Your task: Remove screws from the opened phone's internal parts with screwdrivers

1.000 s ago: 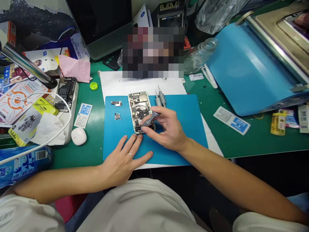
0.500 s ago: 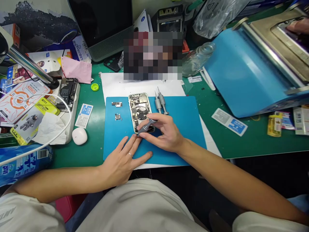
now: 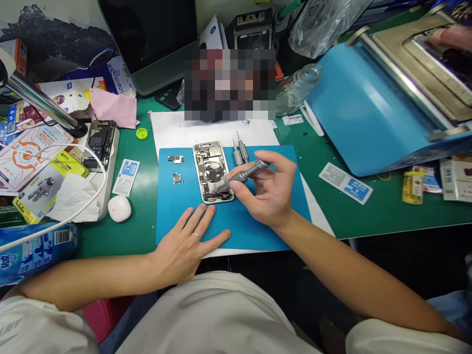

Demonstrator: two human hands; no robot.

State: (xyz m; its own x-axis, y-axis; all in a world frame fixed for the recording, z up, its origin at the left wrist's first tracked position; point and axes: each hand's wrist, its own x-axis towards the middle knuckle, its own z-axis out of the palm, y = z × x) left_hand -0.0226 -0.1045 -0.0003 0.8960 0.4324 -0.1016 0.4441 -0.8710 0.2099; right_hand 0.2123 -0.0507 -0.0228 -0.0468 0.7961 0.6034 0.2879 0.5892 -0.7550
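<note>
An opened phone [image 3: 213,172] lies on a blue mat [image 3: 254,231], its inner parts showing. My right hand [image 3: 271,191] grips a grey screwdriver [image 3: 252,169], tilted over the phone's lower right side; its tip is too blurred to tell whether it touches. My left hand [image 3: 188,238], with a ring on one finger, rests flat on the mat, fingers spread just below the phone's bottom edge. Left of the phone lie a small metal-plated part [image 3: 176,159] and a second small part [image 3: 177,179]. Two more screwdrivers [image 3: 240,150] lie close together beyond my right hand.
A white earbud case [image 3: 119,208] and a card [image 3: 126,178] lie left of the mat. Another opened phone [image 3: 99,142] sits on a white box. At right stand a blue-sheeted machine [image 3: 361,113] and a card [image 3: 345,183]. A glass jar [image 3: 298,88] lies behind.
My right hand has lifted and moved right, with the screwdriver now leaning the other way, away from my left fingers. My left hand stays on the mat.
</note>
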